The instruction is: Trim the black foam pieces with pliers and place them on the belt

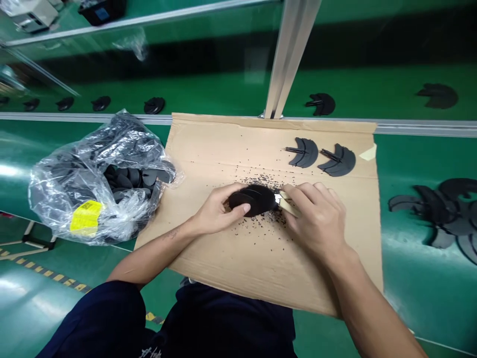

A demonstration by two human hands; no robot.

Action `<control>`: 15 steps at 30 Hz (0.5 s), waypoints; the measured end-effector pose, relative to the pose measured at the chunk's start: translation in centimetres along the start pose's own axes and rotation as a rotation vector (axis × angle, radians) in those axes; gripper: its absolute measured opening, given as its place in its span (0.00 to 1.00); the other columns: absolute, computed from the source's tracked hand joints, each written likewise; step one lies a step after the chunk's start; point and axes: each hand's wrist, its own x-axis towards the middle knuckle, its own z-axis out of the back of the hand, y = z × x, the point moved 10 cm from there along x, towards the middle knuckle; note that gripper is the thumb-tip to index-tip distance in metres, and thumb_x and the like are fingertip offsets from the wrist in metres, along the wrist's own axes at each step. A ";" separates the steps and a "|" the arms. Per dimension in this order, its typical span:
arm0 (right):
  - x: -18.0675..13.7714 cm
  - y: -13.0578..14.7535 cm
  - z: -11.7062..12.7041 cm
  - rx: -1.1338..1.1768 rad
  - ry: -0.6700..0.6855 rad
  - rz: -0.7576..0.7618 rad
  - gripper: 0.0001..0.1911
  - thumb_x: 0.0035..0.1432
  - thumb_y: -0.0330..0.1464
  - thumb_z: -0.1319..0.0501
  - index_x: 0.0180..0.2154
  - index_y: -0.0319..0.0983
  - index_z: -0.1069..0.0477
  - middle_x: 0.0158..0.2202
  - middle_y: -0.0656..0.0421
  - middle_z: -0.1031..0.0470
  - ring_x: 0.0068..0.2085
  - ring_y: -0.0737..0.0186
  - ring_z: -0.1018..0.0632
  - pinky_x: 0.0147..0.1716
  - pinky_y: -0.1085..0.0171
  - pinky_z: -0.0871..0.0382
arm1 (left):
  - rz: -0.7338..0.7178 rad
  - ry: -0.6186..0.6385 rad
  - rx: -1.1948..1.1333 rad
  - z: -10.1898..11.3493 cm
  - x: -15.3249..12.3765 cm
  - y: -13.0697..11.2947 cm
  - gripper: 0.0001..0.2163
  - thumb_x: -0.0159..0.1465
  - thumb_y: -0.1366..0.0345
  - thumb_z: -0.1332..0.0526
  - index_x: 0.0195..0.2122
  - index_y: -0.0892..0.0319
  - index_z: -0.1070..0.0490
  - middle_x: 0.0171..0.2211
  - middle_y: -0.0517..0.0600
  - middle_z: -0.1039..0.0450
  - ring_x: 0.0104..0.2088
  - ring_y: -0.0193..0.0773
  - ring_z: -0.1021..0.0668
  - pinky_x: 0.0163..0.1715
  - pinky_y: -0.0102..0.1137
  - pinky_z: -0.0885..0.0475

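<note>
Dark trouser knees point(208, 323) fill the bottom of my head view. Above them lies a cardboard sheet point(223, 258) on the green bench point(428, 278). My left hand point(214, 214) has its grip pinched around a black fan-blade part point(253, 199) at the sheet's middle. My right hand point(316, 219) is closed on a small blade tool point(282, 200) touching the part's right edge, with black shavings point(261, 180) around it. Two similar parts point(322, 156) lie farther back on the sheet, and a plastic bag point(97, 184) of parts sits to the left.

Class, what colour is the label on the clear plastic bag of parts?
Yellow: the label on the plastic bag, clearest in the head view.
</note>
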 end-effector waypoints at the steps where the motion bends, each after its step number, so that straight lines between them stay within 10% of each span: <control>1: 0.0 -0.3 0.0 0.004 -0.001 -0.022 0.07 0.65 0.28 0.42 0.42 0.37 0.25 0.32 0.55 0.24 0.33 0.59 0.33 0.32 0.62 0.44 | 0.086 -0.047 -0.087 0.5 0.2 0.9 0.13 0.63 0.57 0.31 0.43 0.61 0.23 0.38 0.51 0.20 0.38 0.37 0.20 0.40 0.30 0.23; 7: -0.2 -1.3 -0.4 0.049 0.009 -0.042 0.08 0.65 0.29 0.43 0.43 0.36 0.26 0.32 0.55 0.25 0.33 0.58 0.32 0.32 0.61 0.44 | 0.264 -0.264 -0.186 5.9 5.0 3.5 0.33 0.67 0.34 0.51 0.42 0.62 0.24 0.36 0.57 0.21 0.43 0.46 0.19 0.41 0.38 0.21; 11: -0.3 -0.9 -0.7 0.101 0.015 -0.021 0.07 0.62 0.26 0.42 0.41 0.37 0.26 0.33 0.55 0.24 0.34 0.58 0.31 0.33 0.61 0.44 | 0.049 -0.271 0.361 10.8 12.4 1.1 0.30 0.74 0.43 0.59 0.54 0.62 0.29 0.51 0.58 0.23 0.56 0.45 0.22 0.55 0.39 0.26; 15: -0.6 -0.5 -0.7 0.132 0.024 -0.036 0.09 0.60 0.24 0.40 0.42 0.37 0.26 0.34 0.56 0.23 0.36 0.58 0.30 0.34 0.62 0.42 | -0.019 -0.138 0.734 11.3 17.7 1.0 0.19 0.74 0.55 0.49 0.57 0.61 0.30 0.59 0.58 0.27 0.61 0.45 0.28 0.64 0.40 0.35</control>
